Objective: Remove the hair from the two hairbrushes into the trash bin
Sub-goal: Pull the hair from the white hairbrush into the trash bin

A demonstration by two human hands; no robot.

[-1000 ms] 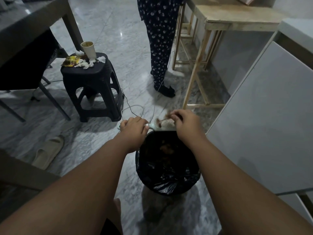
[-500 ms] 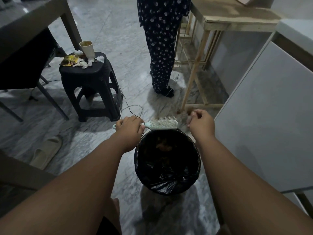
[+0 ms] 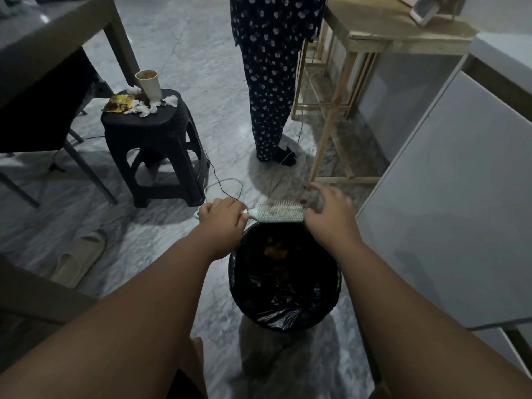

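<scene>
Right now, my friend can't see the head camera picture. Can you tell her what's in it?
Over a black-lined trash bin, a left hand grips the handle of a pale green hairbrush while the right hand touches its far end. A dark stool holding a paper cup and crumpled tissues stands behind.

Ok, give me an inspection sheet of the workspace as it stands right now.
Surface: grey marble floor, no worktop in use.
Job's things: pale hairbrush held bristles-up over the black-lined trash bin; some hair in the bristles; second brush not seen.
Clutter: cup and wrappers on dark stool; slipper.
Grippers: left hand grips the handle; right hand at the brush tip.
Cables: thin cable looped on the floor.
Surroundings: standing person, wooden table, white cabinet.
</scene>
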